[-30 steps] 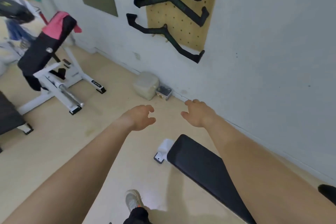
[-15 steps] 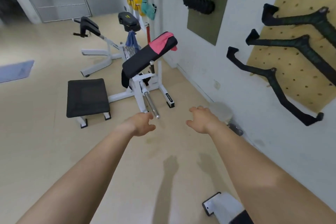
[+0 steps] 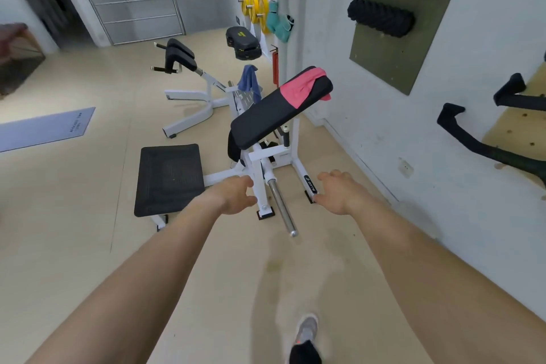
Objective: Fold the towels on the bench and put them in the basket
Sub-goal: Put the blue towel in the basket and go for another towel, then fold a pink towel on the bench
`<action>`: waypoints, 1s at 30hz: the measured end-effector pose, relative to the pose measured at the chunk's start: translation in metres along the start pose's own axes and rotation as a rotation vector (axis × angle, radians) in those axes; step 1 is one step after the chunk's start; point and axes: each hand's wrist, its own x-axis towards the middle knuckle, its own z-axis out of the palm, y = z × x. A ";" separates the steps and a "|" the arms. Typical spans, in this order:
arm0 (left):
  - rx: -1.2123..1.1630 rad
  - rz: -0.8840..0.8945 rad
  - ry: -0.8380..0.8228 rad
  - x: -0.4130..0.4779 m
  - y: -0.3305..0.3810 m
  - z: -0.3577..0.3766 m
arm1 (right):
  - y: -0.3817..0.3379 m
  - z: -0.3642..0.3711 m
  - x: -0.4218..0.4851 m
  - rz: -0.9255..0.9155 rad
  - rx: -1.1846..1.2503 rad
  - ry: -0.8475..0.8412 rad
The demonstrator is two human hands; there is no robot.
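Along the wall [image 3: 369, 133], the floor [image 3: 74, 230] now runs out ahead of you. A second ago you faced that wall with a flat black pad under your arms. Your view has since swung round, and the bench [image 3: 263, 121] stands straight ahead, nearer than it was half a second ago. Its slanted pad carries the pink towel [image 3: 300, 89], draped unfolded over the top end. A blue towel [image 3: 249, 81] hangs on the frame just behind it. I judge that you are closing in on the first pickup and no folding has begun. No basket shows here, so you will have to find it later. Your left hand [image 3: 236, 196] and right hand [image 3: 336, 192] reach forward, well short of the pad, with fingers loosely curved and holding nothing.
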 end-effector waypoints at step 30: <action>0.028 0.200 -0.134 0.635 -0.035 -0.230 | 0.049 -0.173 0.599 0.196 0.059 -0.091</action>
